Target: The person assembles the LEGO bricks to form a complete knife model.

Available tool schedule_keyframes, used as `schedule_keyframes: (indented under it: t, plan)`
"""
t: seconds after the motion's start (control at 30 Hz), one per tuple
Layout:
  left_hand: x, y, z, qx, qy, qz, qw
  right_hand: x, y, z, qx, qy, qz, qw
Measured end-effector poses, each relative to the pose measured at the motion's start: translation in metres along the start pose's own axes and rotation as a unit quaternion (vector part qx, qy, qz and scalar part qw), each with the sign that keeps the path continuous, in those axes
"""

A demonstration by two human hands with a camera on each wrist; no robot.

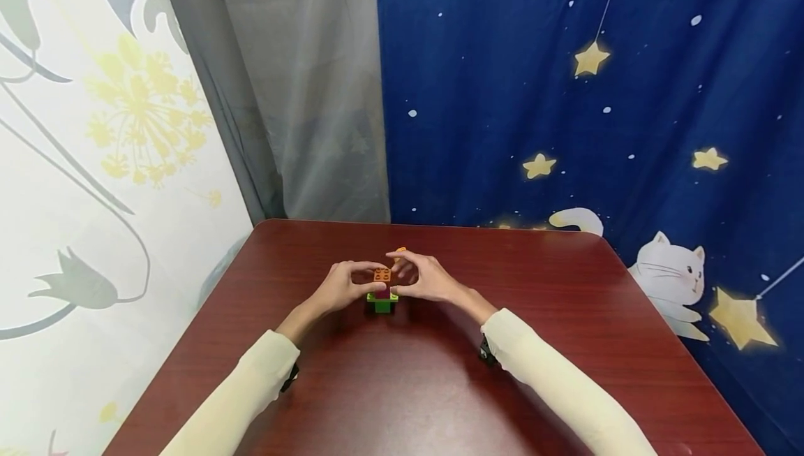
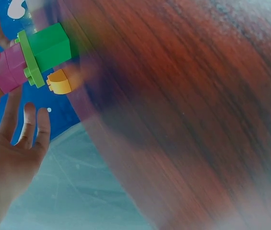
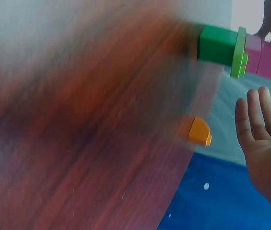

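A small brick tower stands on the table: a green block (image 2: pixel 51 45) at the bottom, a lime plate (image 2: pixel 30 58), magenta bricks (image 2: pixel 9 68), and an orange brick (image 1: pixel 382 274) on top. My left hand (image 1: pixel 340 286) pinches the upper part of the tower, thumb in front and a finger behind. My right hand (image 1: pixel 433 280) is at the tower's right side, thumb tip right by the magenta part, its other fingers spread apart from it. Behind the tower lies a rounded orange brick (image 3: pixel 200 131), partly covered by my right fingers in the head view.
The dark red wooden table (image 1: pixel 414 386) ends at its far edge before a grey curtain (image 1: pixel 314 93) and a blue star-patterned curtain (image 1: pixel 477 93). A pale flower-patterned covering (image 1: pixel 94 232) runs along the left side.
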State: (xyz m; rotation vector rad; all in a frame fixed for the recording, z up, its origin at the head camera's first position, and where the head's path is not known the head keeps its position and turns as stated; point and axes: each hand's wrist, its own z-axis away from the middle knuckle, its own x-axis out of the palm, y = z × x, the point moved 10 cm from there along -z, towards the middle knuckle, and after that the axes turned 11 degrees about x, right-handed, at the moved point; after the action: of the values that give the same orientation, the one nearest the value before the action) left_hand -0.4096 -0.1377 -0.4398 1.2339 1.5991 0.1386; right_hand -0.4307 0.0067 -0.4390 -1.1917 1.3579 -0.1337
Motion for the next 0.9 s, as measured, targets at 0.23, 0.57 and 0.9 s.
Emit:
schedule_keyframes:
  t: [0.23, 0.57, 0.9]
  plan:
    - [-0.002, 0.0, 0.003, 0.003, 0.002, -0.006, 1.0, -0.015, 0.02, -0.01, 0.025, 0.019, -0.007, 0.999]
    - [-0.001, 0.001, -0.001, 0.006, -0.004, -0.019, 0.9998, -0.031, 0.066, -0.027, 0.085, 0.08, 0.025, 0.993]
    - [0.0, -0.005, -0.003, 0.004, -0.015, -0.008, 0.9999, -0.018, 0.085, -0.044, 0.126, 0.067, 0.032, 0.989]
